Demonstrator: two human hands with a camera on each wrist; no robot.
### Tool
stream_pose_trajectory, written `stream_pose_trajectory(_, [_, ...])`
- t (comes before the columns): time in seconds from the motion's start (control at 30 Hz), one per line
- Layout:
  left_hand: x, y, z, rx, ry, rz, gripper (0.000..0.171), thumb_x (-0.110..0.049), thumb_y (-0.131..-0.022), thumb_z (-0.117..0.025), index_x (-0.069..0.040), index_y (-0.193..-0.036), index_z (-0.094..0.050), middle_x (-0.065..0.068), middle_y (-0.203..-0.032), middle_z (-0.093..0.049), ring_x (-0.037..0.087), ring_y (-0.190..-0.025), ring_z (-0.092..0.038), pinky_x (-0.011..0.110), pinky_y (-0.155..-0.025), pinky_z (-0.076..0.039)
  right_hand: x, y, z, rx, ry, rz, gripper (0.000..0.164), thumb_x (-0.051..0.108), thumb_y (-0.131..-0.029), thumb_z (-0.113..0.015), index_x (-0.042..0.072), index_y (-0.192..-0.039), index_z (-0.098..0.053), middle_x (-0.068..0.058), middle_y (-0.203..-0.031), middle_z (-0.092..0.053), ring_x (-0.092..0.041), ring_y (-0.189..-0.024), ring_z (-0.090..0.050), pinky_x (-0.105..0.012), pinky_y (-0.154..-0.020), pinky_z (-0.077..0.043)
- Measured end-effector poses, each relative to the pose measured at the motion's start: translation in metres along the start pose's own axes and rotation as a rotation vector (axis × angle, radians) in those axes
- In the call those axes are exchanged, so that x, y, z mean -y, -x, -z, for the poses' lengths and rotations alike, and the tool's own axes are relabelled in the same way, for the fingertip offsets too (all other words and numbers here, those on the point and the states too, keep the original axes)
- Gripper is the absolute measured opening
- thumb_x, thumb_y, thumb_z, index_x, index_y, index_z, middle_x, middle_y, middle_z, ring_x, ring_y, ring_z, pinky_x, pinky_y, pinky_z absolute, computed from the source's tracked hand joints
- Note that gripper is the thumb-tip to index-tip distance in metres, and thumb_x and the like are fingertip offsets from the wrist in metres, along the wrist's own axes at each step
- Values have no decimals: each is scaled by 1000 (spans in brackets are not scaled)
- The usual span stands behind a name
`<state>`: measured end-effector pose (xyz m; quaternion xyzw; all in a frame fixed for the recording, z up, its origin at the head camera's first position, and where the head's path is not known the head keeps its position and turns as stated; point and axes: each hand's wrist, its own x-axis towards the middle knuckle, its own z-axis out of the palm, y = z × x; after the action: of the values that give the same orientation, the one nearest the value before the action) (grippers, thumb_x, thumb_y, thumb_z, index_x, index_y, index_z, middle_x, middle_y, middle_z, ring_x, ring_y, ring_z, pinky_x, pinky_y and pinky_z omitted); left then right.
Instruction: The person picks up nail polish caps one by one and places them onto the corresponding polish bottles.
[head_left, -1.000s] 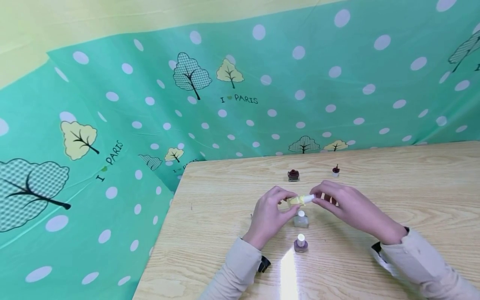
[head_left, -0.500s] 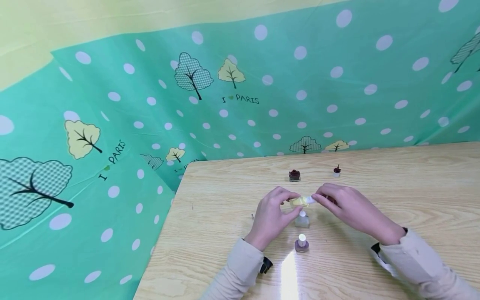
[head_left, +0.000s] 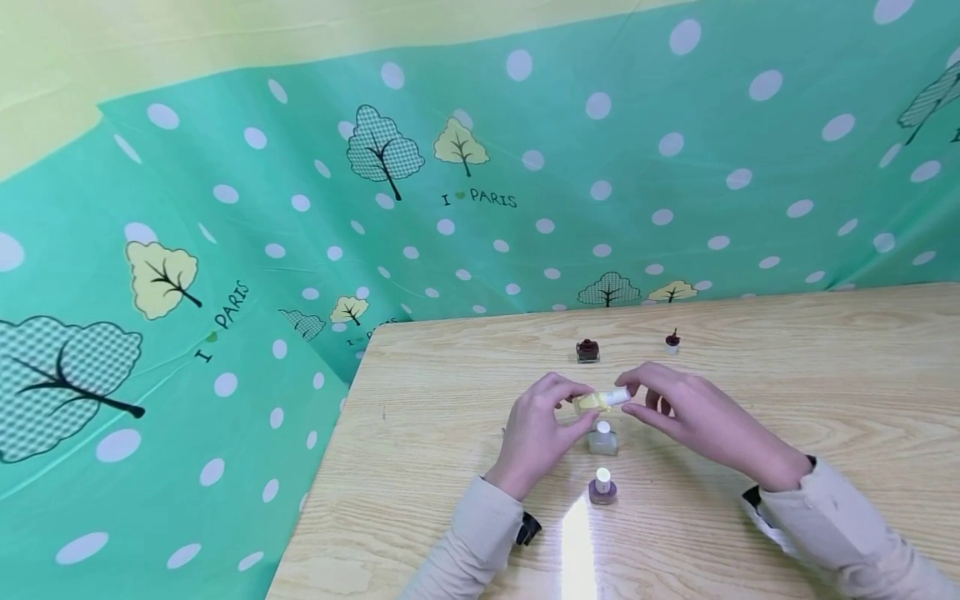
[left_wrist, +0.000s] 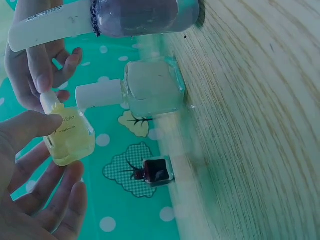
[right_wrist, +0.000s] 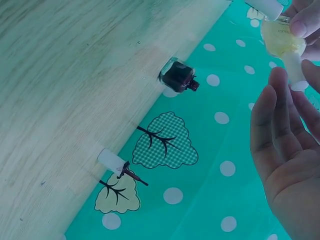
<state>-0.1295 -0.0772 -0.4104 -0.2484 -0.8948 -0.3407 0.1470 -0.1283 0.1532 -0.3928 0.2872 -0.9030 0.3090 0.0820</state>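
Note:
In the head view my left hand point(head_left: 542, 425) pinches a small bottle of pale yellow nail polish point(left_wrist: 71, 136) by its glass body, tilted above the table. Its white cap point(head_left: 618, 397) is on the bottle and points right. Around that cap are the fingertips of my right hand point(head_left: 693, 412), the thumb on one side and fingers on the other. Below the held bottle stands a clear nail polish bottle point(head_left: 602, 442) with a white cap. Nearer to me is a purple nail polish bottle point(head_left: 602, 490), capped and upright.
Toward the back of the wooden table point(head_left: 420, 392) stands an uncapped dark red nail polish bottle point(head_left: 588, 352). To its right, a white cap with its brush point(head_left: 672, 342) stands brush up. A green patterned cloth point(head_left: 525, 208) hangs behind the table.
My right hand turned over the cap, then turned back, and its fingers now sit more loosely around it. My left hand keeps its hold on the bottle. The standing bottles have not moved.

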Motion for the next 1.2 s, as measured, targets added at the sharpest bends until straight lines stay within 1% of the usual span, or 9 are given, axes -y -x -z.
stream_pose_trajectory(0.23, [1, 0, -1, 1, 4, -14, 24, -22, -83, -80, -17, -106, -74, -5, -100, -70, 7, -90, -66, 20, -77, -53, 1, -1, -1, 4, 21, 15, 21, 12, -92, -70, 18, -112, -67, 11, -93, -65, 3, -72, -56, -20, -59, -50])
stream_pose_trajectory(0.43, [0, 0, 0, -1, 18, -33, 25, -21, -83, -80, -15, -107, -74, -3, -100, -70, 7, -86, -64, 25, -73, -55, 2, -2, -1, -2, 34, 9, 10, 20, -96, -66, 22, -106, -67, 16, -85, -61, 4, -71, -54, -20, -60, -49])
stream_pose_trajectory(0.53, [-2, 0, 1, 5, 23, -31, 25, -22, -84, -80, -14, -107, -74, -3, -100, -70, 6, -86, -63, 21, -74, -53, 2, -2, -1, -5, 30, 4, 6, 24, -99, -62, 22, -101, -67, 18, -80, -59, 5, -69, -52, -20, -59, -48])
stream_pose_trajectory(0.67, [-5, 0, 2, 8, 32, -35, 25, -22, -84, -80, -14, -107, -74, -3, -100, -70, 7, -86, -63, 14, -75, -49, 2, -2, -1, -19, 30, 5, 11, 26, -101, -59, 24, -94, -67, 20, -76, -55, 4, -63, -47, -20, -57, -44])
stream_pose_trajectory(0.8, [-6, -1, 1, 4, 32, -54, 25, -21, -84, -80, -13, -108, -74, -2, -100, -70, 9, -87, -65, 13, -76, -49, 1, -1, 0, -30, 40, -7, 16, 27, -101, -58, 28, -87, -64, 20, -73, -53, 3, -59, -43, -20, -55, -40])
stream_pose_trajectory(0.87, [-6, -1, 1, 3, 24, -63, 25, -21, -85, -79, -13, -108, -73, -2, -101, -70, 10, -88, -66, 14, -77, -50, 1, -1, 0, -26, 30, -28, 14, 29, -101, -58, 27, -90, -65, 19, -73, -54, 3, -59, -44, -20, -55, -41])
stream_pose_trajectory(0.97, [-6, -2, 0, -1, 19, -60, 25, -22, -85, -80, -14, -107, -73, -3, -101, -70, 9, -89, -66, 16, -79, -52, 2, -1, 1, -12, 4, -48, 10, 31, -99, -62, 22, -102, -67, 17, -76, -58, 3, -63, -49, -20, -56, -44])
stream_pose_trajectory(1.07, [-5, -2, 0, -1, 10, -49, 24, -22, -85, -79, -15, -107, -74, -3, -101, -70, 6, -90, -66, 17, -79, -53, 2, 0, 2, -6, -3, -23, 20, 25, -94, -69, 19, -113, -67, 15, -84, -62, 4, -69, -53, -20, -57, -47])
stream_pose_trajectory(1.2, [-6, -3, 0, 5, 14, -45, 24, -22, -85, -79, -15, -107, -74, -1, -101, -71, 6, -90, -66, 18, -78, -53, 1, 1, 3, -21, 9, 35, 22, 14, -91, -72, 20, -111, -68, 15, -91, -64, 3, -72, -55, -20, -59, -49])
